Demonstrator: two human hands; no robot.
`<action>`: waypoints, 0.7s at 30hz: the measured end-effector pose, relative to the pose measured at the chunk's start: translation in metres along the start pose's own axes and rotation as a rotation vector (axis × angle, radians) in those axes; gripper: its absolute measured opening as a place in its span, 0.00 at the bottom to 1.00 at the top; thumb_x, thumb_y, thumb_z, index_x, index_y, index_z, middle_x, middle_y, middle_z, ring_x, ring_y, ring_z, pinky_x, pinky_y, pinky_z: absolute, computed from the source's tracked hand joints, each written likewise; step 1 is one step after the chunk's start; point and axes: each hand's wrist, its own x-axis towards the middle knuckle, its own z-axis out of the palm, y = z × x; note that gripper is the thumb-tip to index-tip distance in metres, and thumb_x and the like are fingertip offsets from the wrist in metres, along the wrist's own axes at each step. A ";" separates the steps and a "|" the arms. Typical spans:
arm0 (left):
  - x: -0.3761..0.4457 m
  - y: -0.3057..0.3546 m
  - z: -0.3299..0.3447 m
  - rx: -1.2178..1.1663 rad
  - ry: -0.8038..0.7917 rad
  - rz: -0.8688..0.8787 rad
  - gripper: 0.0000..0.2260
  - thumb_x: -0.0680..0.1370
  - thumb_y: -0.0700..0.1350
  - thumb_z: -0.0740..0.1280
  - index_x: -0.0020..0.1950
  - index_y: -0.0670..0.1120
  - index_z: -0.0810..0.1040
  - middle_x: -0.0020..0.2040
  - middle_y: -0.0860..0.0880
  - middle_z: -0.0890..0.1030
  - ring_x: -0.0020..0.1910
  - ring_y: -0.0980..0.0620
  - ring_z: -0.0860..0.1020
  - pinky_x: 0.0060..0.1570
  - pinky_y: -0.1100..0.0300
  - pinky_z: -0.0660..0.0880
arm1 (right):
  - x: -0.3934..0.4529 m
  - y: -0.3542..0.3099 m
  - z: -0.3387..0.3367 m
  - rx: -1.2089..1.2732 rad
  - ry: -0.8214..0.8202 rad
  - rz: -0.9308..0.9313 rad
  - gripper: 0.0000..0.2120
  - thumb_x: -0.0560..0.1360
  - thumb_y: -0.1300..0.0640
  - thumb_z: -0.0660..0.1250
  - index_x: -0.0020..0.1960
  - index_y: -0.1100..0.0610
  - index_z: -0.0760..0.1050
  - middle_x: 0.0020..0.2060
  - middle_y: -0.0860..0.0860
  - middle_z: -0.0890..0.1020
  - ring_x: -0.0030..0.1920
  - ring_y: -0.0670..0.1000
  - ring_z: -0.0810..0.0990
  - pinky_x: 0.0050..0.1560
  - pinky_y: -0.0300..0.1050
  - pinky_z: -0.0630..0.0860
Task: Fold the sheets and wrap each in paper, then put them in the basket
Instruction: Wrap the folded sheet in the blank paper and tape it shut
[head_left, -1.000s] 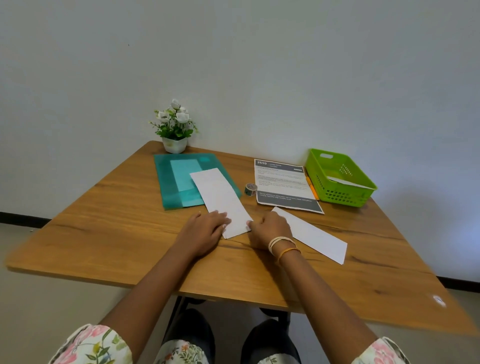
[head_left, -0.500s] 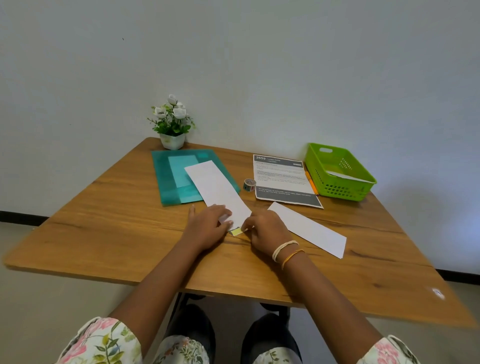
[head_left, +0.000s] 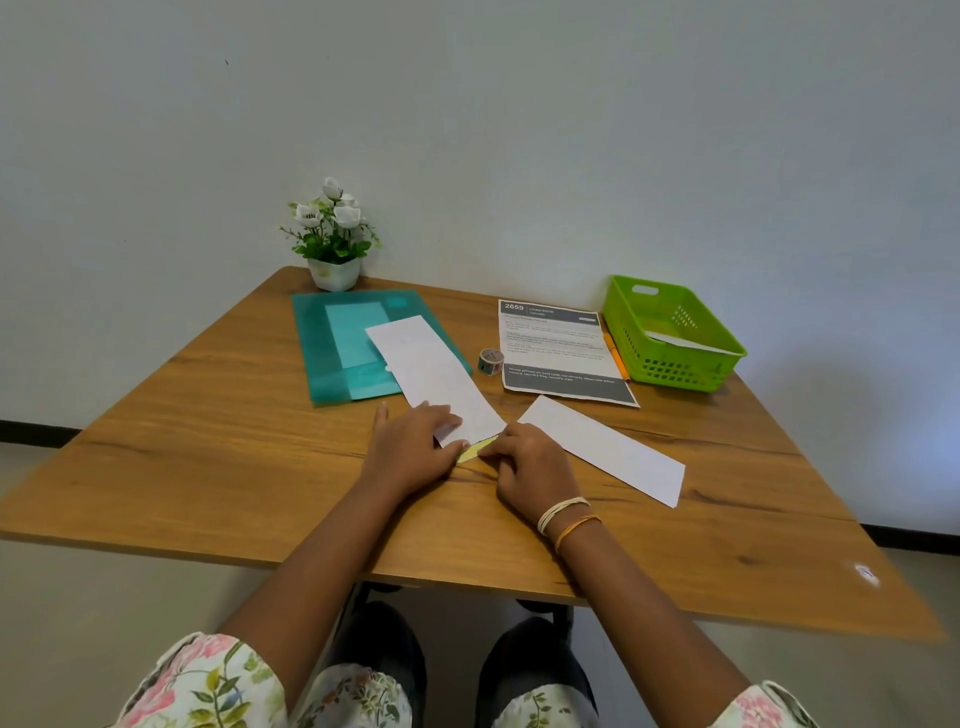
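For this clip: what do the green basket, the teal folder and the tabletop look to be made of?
Green basket: moulded plastic, judging by its uniform colour and slotted walls. Teal folder: thin translucent plastic, since a paler sheet shows through it. Tabletop: wood or wood-look laminate, matte, with grain lines; which of the two cannot be told.

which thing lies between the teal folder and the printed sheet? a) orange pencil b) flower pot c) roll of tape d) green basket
c: the roll of tape stands on the table between the teal folder and the printed sheet.
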 end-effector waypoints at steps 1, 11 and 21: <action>-0.001 0.001 0.000 -0.003 0.011 0.009 0.20 0.77 0.61 0.64 0.66 0.56 0.76 0.71 0.55 0.73 0.73 0.52 0.65 0.74 0.40 0.47 | 0.000 0.000 0.000 0.005 0.001 0.002 0.11 0.74 0.61 0.65 0.52 0.52 0.83 0.47 0.50 0.82 0.48 0.48 0.76 0.47 0.39 0.75; -0.007 0.005 -0.001 -0.014 0.059 0.100 0.15 0.80 0.55 0.62 0.64 0.54 0.79 0.67 0.52 0.77 0.71 0.52 0.69 0.74 0.47 0.52 | 0.000 0.002 0.006 -0.010 0.071 0.029 0.09 0.73 0.61 0.67 0.50 0.54 0.83 0.47 0.50 0.82 0.48 0.49 0.77 0.46 0.42 0.77; -0.006 0.001 0.000 -0.035 0.036 0.061 0.19 0.78 0.63 0.62 0.63 0.56 0.79 0.68 0.54 0.76 0.71 0.54 0.69 0.73 0.46 0.53 | 0.000 0.005 0.008 -0.056 0.043 -0.022 0.12 0.75 0.62 0.64 0.56 0.55 0.81 0.51 0.52 0.81 0.51 0.51 0.77 0.50 0.44 0.77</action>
